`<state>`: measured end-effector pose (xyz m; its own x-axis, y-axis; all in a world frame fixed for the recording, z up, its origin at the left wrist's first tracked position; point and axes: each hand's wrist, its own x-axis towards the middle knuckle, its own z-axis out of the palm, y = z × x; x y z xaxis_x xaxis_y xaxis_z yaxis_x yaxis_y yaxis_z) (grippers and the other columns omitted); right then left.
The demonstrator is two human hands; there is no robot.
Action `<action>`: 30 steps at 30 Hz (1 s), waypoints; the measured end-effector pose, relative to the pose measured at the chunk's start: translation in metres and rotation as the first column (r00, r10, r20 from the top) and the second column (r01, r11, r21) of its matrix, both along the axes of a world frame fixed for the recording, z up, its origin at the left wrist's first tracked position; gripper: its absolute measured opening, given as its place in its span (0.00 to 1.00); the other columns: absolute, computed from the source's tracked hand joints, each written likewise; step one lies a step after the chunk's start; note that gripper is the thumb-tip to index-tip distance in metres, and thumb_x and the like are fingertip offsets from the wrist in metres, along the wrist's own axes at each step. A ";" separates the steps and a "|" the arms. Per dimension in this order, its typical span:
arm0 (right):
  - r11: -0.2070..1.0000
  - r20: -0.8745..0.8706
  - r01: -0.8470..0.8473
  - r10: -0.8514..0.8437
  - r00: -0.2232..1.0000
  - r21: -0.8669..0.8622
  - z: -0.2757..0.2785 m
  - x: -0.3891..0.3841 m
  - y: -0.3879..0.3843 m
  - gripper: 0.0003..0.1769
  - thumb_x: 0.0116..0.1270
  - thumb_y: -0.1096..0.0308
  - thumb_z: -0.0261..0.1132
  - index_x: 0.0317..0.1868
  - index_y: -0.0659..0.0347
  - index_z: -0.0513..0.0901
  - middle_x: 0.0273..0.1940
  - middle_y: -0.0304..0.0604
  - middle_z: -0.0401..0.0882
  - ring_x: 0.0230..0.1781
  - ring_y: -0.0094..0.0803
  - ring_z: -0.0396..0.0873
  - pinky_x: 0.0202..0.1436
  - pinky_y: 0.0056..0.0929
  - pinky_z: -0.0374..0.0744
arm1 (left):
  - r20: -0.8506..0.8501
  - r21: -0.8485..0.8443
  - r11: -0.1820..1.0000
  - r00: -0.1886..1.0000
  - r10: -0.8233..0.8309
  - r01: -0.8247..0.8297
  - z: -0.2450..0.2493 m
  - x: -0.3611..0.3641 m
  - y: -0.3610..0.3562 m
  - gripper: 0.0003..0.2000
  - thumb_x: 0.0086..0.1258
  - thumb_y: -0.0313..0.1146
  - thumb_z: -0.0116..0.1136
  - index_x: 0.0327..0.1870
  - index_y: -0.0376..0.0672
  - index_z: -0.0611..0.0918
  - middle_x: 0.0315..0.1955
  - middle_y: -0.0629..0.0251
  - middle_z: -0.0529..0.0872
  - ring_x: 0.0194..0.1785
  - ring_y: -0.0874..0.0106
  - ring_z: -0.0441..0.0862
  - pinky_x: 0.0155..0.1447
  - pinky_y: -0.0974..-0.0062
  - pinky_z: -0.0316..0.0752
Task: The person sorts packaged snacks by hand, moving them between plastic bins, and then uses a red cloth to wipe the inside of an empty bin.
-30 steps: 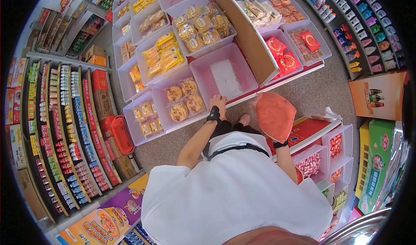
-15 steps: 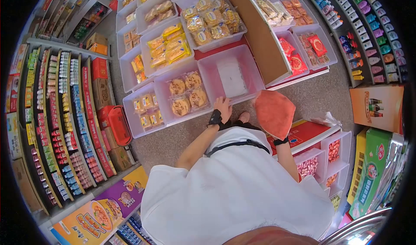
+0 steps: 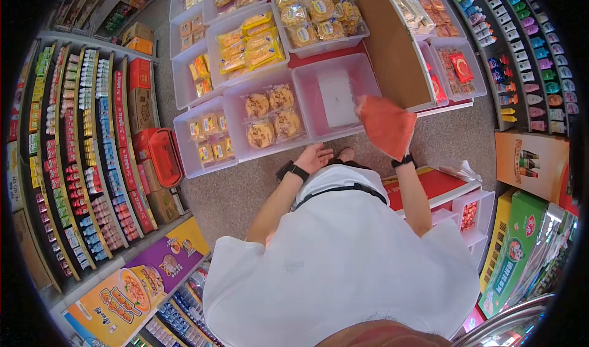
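Note:
A red cloth (image 3: 388, 126) covers most of my right hand, which grips it; the fingers are largely hidden under it. The cloth is over the front right corner of a translucent plastic bin (image 3: 307, 95) with a white sheet (image 3: 337, 100) on its bottom. My left hand (image 3: 315, 157) is just in front of the bins, in front of my waist, with its fingers loosely extended and nothing in it. To the left of the bin with the sheet is another bin (image 3: 233, 123) holding several wrapped round cookies (image 3: 272, 118).
Bins of yellow snack packs (image 3: 250, 43) and wrapped cakes (image 3: 318, 13) stand farther back. A brown board (image 3: 392, 46) rises on the right. Stocked shelves (image 3: 80, 163) line the left, beside a red case (image 3: 164, 157). Near my right arm is a red-topped display (image 3: 423, 187).
My left hand has come off the bin's front edge, and its palm has turned more upward. My right hand has moved forward with the cloth, which now overlaps the bin's corner.

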<state>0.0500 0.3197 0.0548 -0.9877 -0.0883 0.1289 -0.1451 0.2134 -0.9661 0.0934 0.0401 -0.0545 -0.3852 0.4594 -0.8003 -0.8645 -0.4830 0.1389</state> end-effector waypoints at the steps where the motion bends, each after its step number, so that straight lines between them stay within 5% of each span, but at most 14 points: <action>1: 1.000 -0.011 -0.021 0.021 1.000 0.003 0.001 -0.006 -0.005 0.20 0.62 0.65 0.57 0.54 0.59 0.71 0.52 0.45 0.74 0.53 0.35 0.72 0.58 0.33 0.69 | -0.017 -0.023 0.999 0.999 0.033 -0.033 -0.004 -0.001 0.001 0.16 0.70 0.40 0.45 0.52 0.42 0.64 0.46 0.52 0.76 0.42 0.62 0.77 0.41 0.70 0.72; 15: 0.983 -0.047 -0.180 0.182 0.982 0.042 -0.016 -0.056 -0.067 0.16 0.60 0.64 0.56 0.47 0.61 0.76 0.48 0.44 0.76 0.53 0.35 0.72 0.55 0.33 0.70 | 0.021 -0.057 0.998 0.999 0.041 -0.040 -0.014 0.001 -0.027 0.11 0.68 0.38 0.47 0.47 0.44 0.72 0.48 0.59 0.77 0.44 0.66 0.74 0.47 0.70 0.70; 16: 0.825 0.198 -0.160 0.310 0.930 -0.542 -0.032 -0.063 -0.064 0.16 0.63 0.63 0.54 0.48 0.61 0.75 0.49 0.45 0.75 0.53 0.35 0.71 0.56 0.33 0.69 | 0.023 -0.052 0.998 0.999 0.044 -0.043 -0.014 0.000 -0.029 0.11 0.68 0.38 0.47 0.47 0.44 0.72 0.48 0.59 0.77 0.44 0.66 0.74 0.47 0.70 0.70; 17: 0.408 0.308 0.080 0.530 0.790 -0.909 -0.049 -0.065 -0.061 0.16 0.66 0.62 0.52 0.50 0.61 0.74 0.50 0.46 0.74 0.54 0.36 0.71 0.57 0.33 0.68 | 0.016 -0.057 0.996 0.998 0.064 -0.063 -0.015 0.000 -0.029 0.11 0.68 0.38 0.47 0.46 0.44 0.73 0.47 0.60 0.78 0.45 0.67 0.74 0.47 0.71 0.70; 18: 0.412 0.312 0.081 0.533 0.786 -0.908 -0.058 -0.062 -0.060 0.16 0.66 0.62 0.52 0.50 0.61 0.74 0.50 0.46 0.74 0.54 0.36 0.71 0.57 0.33 0.68 | 0.009 -0.063 0.994 0.996 0.084 -0.084 -0.015 0.000 -0.029 0.10 0.68 0.37 0.48 0.46 0.44 0.73 0.47 0.60 0.78 0.45 0.68 0.75 0.47 0.71 0.70; 20: 0.654 0.500 0.188 0.330 0.800 -0.733 -0.083 -0.050 -0.060 0.22 0.70 0.56 0.49 0.57 0.61 0.68 0.55 0.42 0.71 0.52 0.32 0.71 0.58 0.29 0.69 | -0.015 -0.072 0.994 0.996 0.087 -0.087 -0.018 0.000 -0.028 0.10 0.68 0.37 0.48 0.45 0.44 0.74 0.45 0.61 0.79 0.45 0.68 0.75 0.47 0.72 0.70; 21: 0.654 0.499 0.185 0.334 0.799 -0.734 -0.123 -0.040 -0.058 0.22 0.70 0.56 0.49 0.57 0.61 0.68 0.55 0.42 0.71 0.52 0.32 0.71 0.58 0.29 0.69 | -0.043 -0.083 0.993 0.995 0.085 -0.088 -0.020 -0.001 -0.027 0.09 0.68 0.36 0.49 0.44 0.44 0.74 0.44 0.62 0.79 0.45 0.69 0.75 0.46 0.72 0.71; 23: 0.931 0.569 0.136 0.088 0.818 -0.339 -0.202 -0.027 -0.054 0.19 0.68 0.60 0.50 0.51 0.65 0.73 0.49 0.45 0.76 0.47 0.37 0.76 0.50 0.34 0.73 | -0.029 -0.105 0.990 0.995 0.096 -0.099 -0.021 -0.003 -0.023 0.09 0.68 0.36 0.49 0.44 0.44 0.75 0.43 0.62 0.79 0.45 0.70 0.76 0.46 0.73 0.71; 27: 0.972 0.452 -0.008 0.117 0.884 -0.236 -0.148 -0.016 -0.119 0.18 0.66 0.58 0.53 0.47 0.64 0.77 0.43 0.48 0.79 0.44 0.41 0.78 0.47 0.34 0.74 | -0.003 -0.130 0.984 0.992 0.125 -0.124 -0.026 -0.002 -0.021 0.07 0.68 0.33 0.48 0.43 0.45 0.75 0.41 0.64 0.80 0.45 0.71 0.76 0.44 0.75 0.71; 29: 0.877 0.351 -0.373 0.261 0.899 0.302 -0.129 -0.018 -0.135 0.20 0.66 0.57 0.54 0.51 0.61 0.75 0.44 0.49 0.78 0.45 0.36 0.77 0.48 0.31 0.73 | -0.045 -0.159 0.985 0.997 0.056 -0.063 -0.029 -0.001 -0.017 0.11 0.73 0.37 0.38 0.49 0.46 0.72 0.45 0.62 0.79 0.47 0.69 0.76 0.48 0.71 0.72; 30: 0.853 0.285 -0.331 0.227 0.931 0.402 -0.108 -0.019 -0.146 0.21 0.59 0.52 0.59 0.42 0.61 0.79 0.37 0.55 0.79 0.42 0.46 0.77 0.45 0.36 0.74 | -0.056 -0.128 0.984 0.992 0.116 -0.123 -0.025 -0.001 -0.014 0.12 0.73 0.37 0.37 0.52 0.48 0.71 0.46 0.63 0.78 0.50 0.69 0.75 0.51 0.70 0.71</action>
